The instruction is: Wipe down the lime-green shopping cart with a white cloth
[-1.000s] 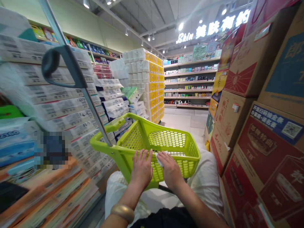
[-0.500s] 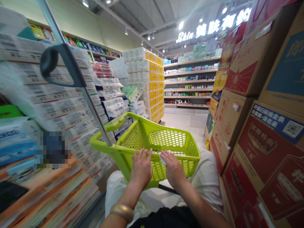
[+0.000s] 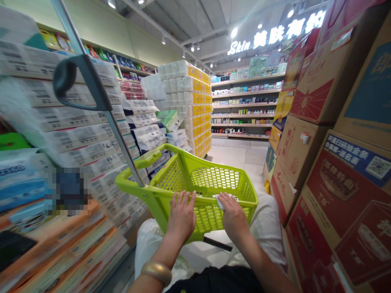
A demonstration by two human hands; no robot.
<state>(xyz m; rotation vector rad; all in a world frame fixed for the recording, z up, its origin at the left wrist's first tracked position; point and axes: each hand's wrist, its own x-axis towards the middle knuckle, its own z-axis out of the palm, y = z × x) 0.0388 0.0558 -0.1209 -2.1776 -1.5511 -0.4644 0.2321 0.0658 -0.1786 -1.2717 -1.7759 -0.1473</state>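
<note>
A lime-green rolling shopping basket [image 3: 214, 164] with perforated walls stands between my knees. Its metal pull handle [image 3: 117, 136], topped by a dark grey grip [image 3: 82, 83], rises at the left. My left hand [image 3: 182, 213] holds the near rim, fingers hooked over it. Farther right on the same rim, my right hand [image 3: 233, 213] presses a small white wipe [image 3: 219, 202] against the plastic. Most of the wipe is hidden under the fingers. The basket's floor shows only in part.
Stacked paper packs [image 3: 79, 118] line the left side, with a taller pile of yellow-ended tissue packs [image 3: 200, 110] behind. Red and brown cartons [image 3: 330, 195] rise close on the right. Stocked shelves [image 3: 244, 103] stand at the back, beyond a tiled floor [image 3: 236, 156].
My right hand has slid to the right along the near rim with the wipe under its fingers. My left hand and the basket stay where they were.
</note>
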